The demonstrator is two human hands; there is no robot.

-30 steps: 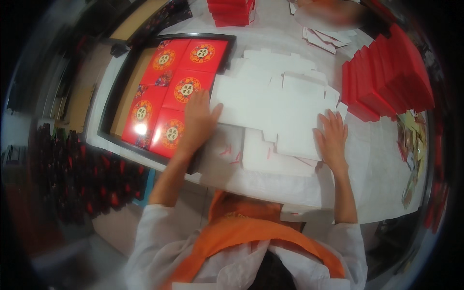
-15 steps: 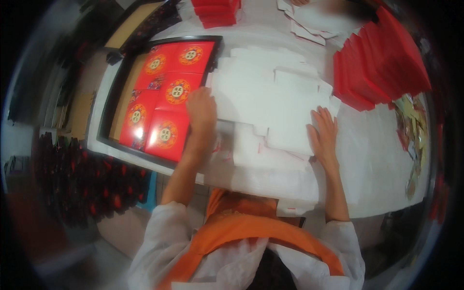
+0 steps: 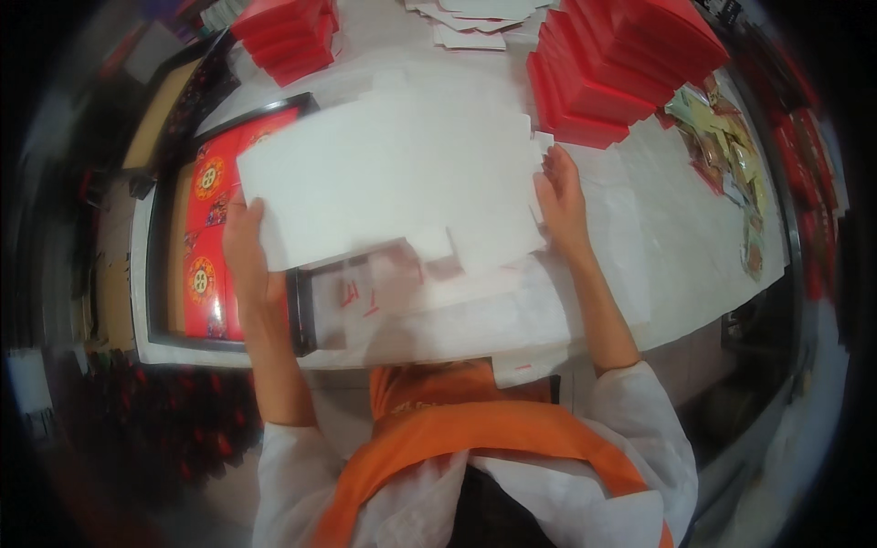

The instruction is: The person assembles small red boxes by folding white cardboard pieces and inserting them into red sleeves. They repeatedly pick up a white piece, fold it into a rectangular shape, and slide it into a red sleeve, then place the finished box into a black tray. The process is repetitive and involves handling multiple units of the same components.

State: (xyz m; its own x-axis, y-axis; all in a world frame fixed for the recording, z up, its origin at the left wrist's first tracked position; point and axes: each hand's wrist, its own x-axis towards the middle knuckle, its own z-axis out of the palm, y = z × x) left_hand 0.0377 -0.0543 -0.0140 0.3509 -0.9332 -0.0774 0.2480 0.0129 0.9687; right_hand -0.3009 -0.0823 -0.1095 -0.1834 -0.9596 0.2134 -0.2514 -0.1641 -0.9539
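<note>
Orange cloth comes nearest, an apron [image 3: 457,422] over white sleeves [image 3: 639,438], with the near edge of the pale-covered tabletop [image 3: 703,283] just beyond. Both hands are at the flat white cardboard [image 3: 402,173], which lies in front of the body, between them. The left hand [image 3: 245,239] is closed on its left end, thumb on top and fingers mostly hidden beneath; the right hand [image 3: 561,196] is half curled at the notched right edge (whether it pinches the cardboard or only steadies it, I cannot tell).

Wide board like this probably bends in the middle, so an even hold at both ends, kept level, should serve best. The right fingers do well to stay clear of the small tabs, which look easy to crease.

The left end overlaps a black-rimmed tray [image 3: 304,320] of red boxes [image 3: 212,248], so a little height there would avoid scraping them. Farther off stand a tall red stack [image 3: 603,91], loose packets [image 3: 722,146] beside it, a smaller red pile [image 3: 288,41] and more white sheets [image 3: 480,27].
</note>
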